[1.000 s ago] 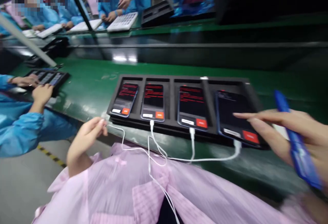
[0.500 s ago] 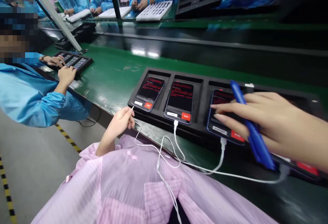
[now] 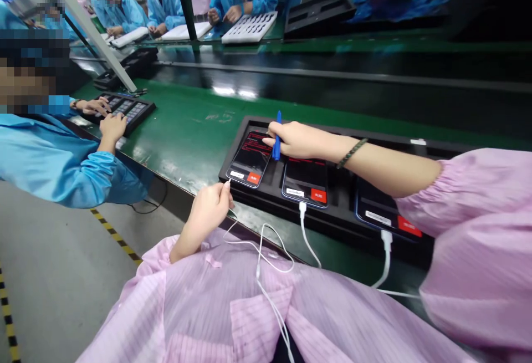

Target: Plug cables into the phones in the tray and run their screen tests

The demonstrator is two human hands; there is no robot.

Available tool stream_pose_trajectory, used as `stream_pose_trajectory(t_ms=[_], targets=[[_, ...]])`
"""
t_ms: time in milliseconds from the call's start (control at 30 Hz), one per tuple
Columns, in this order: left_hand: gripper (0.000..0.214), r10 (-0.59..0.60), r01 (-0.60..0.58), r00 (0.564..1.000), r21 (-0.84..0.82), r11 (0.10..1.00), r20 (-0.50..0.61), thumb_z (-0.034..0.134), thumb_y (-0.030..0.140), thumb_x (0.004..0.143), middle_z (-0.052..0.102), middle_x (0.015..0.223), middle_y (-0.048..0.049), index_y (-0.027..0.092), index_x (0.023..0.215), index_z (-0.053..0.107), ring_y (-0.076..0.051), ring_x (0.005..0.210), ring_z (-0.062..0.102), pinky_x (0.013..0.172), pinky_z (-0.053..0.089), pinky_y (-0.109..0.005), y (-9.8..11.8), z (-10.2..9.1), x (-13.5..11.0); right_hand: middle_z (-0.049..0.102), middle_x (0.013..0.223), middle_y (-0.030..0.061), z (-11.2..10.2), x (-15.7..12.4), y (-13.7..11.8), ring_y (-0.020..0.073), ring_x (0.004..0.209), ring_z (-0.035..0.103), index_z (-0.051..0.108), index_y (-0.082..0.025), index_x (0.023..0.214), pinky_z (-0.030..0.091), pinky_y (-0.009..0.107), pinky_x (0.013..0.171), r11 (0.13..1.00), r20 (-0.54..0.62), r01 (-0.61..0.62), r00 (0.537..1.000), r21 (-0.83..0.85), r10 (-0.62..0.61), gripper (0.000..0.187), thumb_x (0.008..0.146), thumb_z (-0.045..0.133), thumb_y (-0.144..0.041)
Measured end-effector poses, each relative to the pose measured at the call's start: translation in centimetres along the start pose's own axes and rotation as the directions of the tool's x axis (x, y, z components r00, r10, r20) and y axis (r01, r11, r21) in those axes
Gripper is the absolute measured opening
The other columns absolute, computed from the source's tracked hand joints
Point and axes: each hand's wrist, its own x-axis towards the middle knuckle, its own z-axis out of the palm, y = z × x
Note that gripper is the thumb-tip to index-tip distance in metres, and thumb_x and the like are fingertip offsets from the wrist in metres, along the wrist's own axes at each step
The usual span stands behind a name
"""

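My left hand (image 3: 210, 205) pinches the white plug end of a charging cable (image 3: 272, 302) at the lower edge of the leftmost phone (image 3: 249, 164). Whether the plug sits in the port I cannot tell. My right hand (image 3: 291, 138) holds a blue pen (image 3: 277, 144) between its fingers, with the fingertips over that phone's upper right side. A second phone (image 3: 306, 180) and a third phone (image 3: 374, 202) lie in the same black tray (image 3: 273, 179), each with a white plug at its bottom. The screens show red text and a red button; my right arm covers parts of them.
A person in blue (image 3: 70, 158) at the left handles another black tray (image 3: 139, 111). Across the green bench (image 3: 187, 111), several people work beside a white slotted tray (image 3: 249, 27) and a black tray (image 3: 320, 14). A grey post (image 3: 87, 25) rises at the left.
My right hand, with the pen, has moved left from the third phone to the leftmost one. My left hand stays at the leftmost phone's lower edge. The view has shifted slightly.
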Motion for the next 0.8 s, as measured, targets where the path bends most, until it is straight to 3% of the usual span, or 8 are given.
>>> stream_pose_trajectory(t_ms=[133,333,500,567,667,800], targets=[[0.043,0.0,0.0,1.0,0.032,0.999,-0.01,0.035,0.035,0.101,0.065,0.055,-0.0015,0.023,0.062,0.048,-0.019,0.056,0.059,0.069,0.041,-0.03,0.5,0.3,0.3,0.06,0.074,0.0084,0.8,0.4,-0.8,0.0225,0.066,0.057,0.048,-0.02,0.095,0.04,0.029,0.062,0.998,-0.078,-0.048,0.996,0.035,0.05,0.023,0.1,0.041,-0.042],[0.042,-0.002,0.005,0.996,0.033,0.999,-0.092,0.036,0.031,0.1,0.052,0.052,-0.0003,0.023,0.059,0.038,-0.018,0.054,0.052,0.065,0.035,-0.03,0.6,1.3,1.0,0.059,0.08,0.0097,2.2,0.1,-0.8,0.0218,0.069,0.054,0.047,-0.02,0.093,0.04,0.03,0.065,0.999,-0.138,-0.009,0.99,0.038,0.014,0.018,0.098,0.039,-0.035],[0.042,-0.017,-0.002,0.995,-0.194,0.981,-0.099,0.035,0.03,0.101,0.045,0.048,0.0026,0.022,0.059,0.037,-0.013,0.048,0.044,0.058,0.032,-0.027,0.2,2.1,1.2,0.057,0.08,0.0098,2.7,-0.1,-0.9,0.0243,0.08,0.054,0.046,-0.02,0.094,0.042,0.033,0.071,0.998,-0.17,0.025,0.985,0.054,-0.016,0.016,0.097,0.037,-0.033],[0.044,-0.043,0.018,0.997,-0.372,0.928,-0.059,0.037,0.036,0.101,0.039,0.043,0.0051,0.022,0.06,0.036,-0.011,0.043,0.038,0.054,0.03,-0.024,0.0,2.2,1.5,0.056,0.08,0.0096,2.9,-0.2,-1.0,0.0248,0.082,0.054,0.045,-0.021,0.093,0.043,0.033,0.072,0.998,-0.172,0.038,0.985,0.058,-0.028,0.015,0.097,0.037,-0.033],[0.049,-0.052,0.109,0.993,-0.635,0.765,0.108,0.048,0.052,0.097,0.03,0.039,0.0088,0.022,0.06,0.035,-0.006,0.038,0.026,0.047,0.024,-0.021,-0.2,2.0,2.1,0.056,0.08,0.0097,2.9,-0.3,-1.0,0.0252,0.084,0.053,0.044,-0.022,0.091,0.043,0.034,0.074,0.997,-0.16,0.049,0.986,0.06,-0.039,0.015,0.097,0.037,-0.033],[0.049,-0.008,0.223,0.961,-0.76,0.611,0.275,0.058,0.056,0.091,0.024,0.038,0.0121,0.022,0.062,0.037,-0.004,0.036,0.016,0.043,0.02,-0.018,-0.5,1.8,2.7,0.056,0.08,0.0083,2.4,-0.1,-0.8,0.0231,0.08,0.053,0.042,-0.022,0.088,0.043,0.033,0.073,0.997,-0.129,0.06,0.99,0.056,-0.052,0.014,0.097,0.038,-0.031]])
